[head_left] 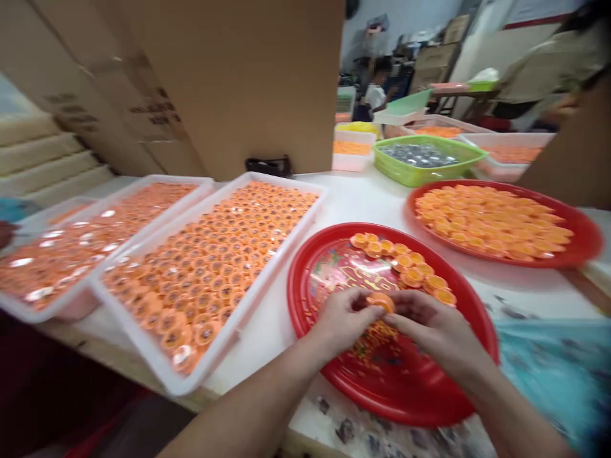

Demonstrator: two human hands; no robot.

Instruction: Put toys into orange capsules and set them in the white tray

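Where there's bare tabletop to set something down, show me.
Bare white tabletop shows between the middle white tray, green basket, far red tray and near red tray, with a strip between the first and last. It's crowded at the near red tray, with left hand, right hand and orange pieces.

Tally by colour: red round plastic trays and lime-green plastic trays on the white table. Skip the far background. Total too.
Red round plastic trays, one under the hands and one beyond to the right: 2
Lime-green plastic tray of silver-coloured pieces: 1
Total: 3
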